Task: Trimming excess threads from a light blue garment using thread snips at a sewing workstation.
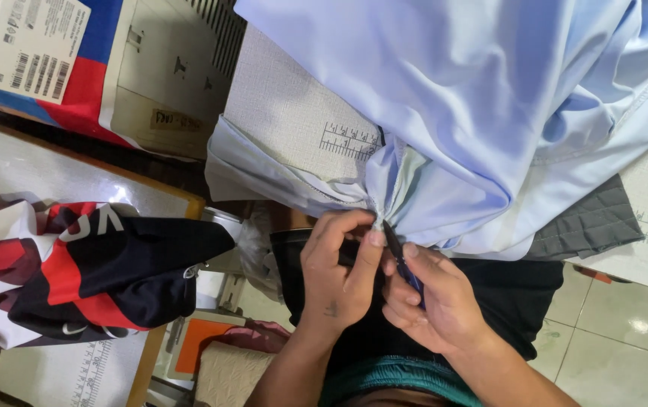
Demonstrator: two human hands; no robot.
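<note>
both hands at the gathered edge of a pale blue garment

the left hand [337, 283] pinches a bunched point of the pale blue garment [482, 113] between thumb and forefinger, the fingers [373, 241] clenched on the cloth right at the near edge of the surface [286, 113]. the right hand [437, 298] sits just beside it, touching it, with its fingers closed around a small dark blue tool [403, 260] whose thin dark tip points up into the same gathered spot; what kind of tool it is cannot be told.

the garment lies heaped over the surface, which is pale with a fine grid and a printed ruler strip [350, 139], and its folds spill over the near edge toward the person's lap. a dark grey cloth [591, 222] shows from under the blue one on the right.

to the left, well apart from the hands, a red, white and black garment [75, 264] lies on another surface. a cardboard box [60, 53] with labels stands at the upper left. tiled floor [625, 332] shows at the lower right.
</note>
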